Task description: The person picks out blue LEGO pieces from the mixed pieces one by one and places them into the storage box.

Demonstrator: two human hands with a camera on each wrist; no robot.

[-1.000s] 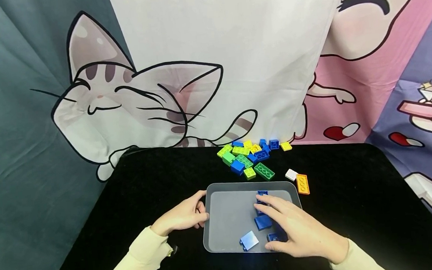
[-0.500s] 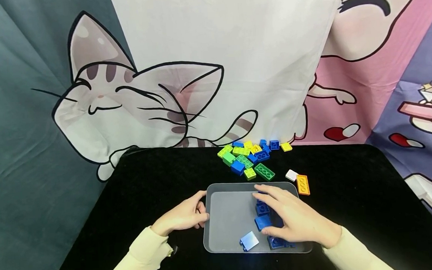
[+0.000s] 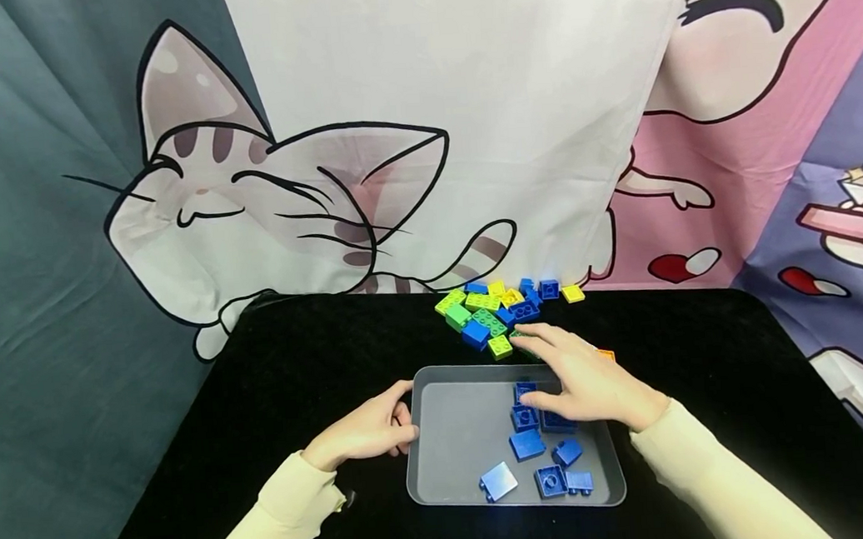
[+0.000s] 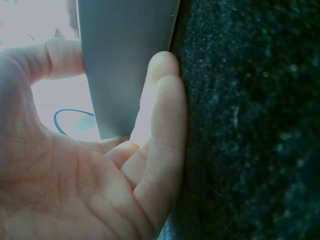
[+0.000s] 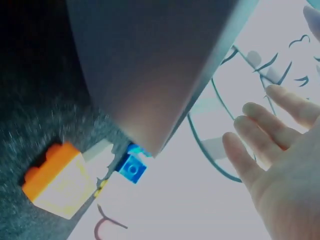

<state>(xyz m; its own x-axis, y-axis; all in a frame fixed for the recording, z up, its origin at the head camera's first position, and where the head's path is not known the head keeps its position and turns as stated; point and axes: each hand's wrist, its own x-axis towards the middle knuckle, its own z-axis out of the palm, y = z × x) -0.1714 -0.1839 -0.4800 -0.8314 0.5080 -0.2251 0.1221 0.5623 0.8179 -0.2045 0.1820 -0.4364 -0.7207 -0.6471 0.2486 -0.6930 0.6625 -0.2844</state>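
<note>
My left hand (image 3: 363, 424) grips the left rim of a grey tray (image 3: 451, 435); in the left wrist view the thumb and fingers lie on either side of the tray's edge (image 4: 120, 65). Several blue toy building bricks (image 3: 526, 445) lie in the right half of the tray, and one shiny blue brick (image 3: 498, 481) sits near the front. Over the far right part of the tray hovers my right hand (image 3: 597, 379), fingers spread and holding nothing. Its fingertips are close to a mostly hidden green brick behind the tray. The right wrist view shows those fingers (image 5: 270, 130) apart from everything.
Beyond the tray is a loose pile of green (image 3: 489, 322), yellow (image 3: 572, 293) and blue bricks (image 3: 475, 334) on the black cloth (image 3: 317, 353). An orange brick (image 5: 57, 180) and a white one lie off the tray's far right corner. Printed curtains hang behind the table.
My right hand has moved away from me, from above the bricks in the tray to its far edge, uncovering the front right blue bricks. The left hand stays put.
</note>
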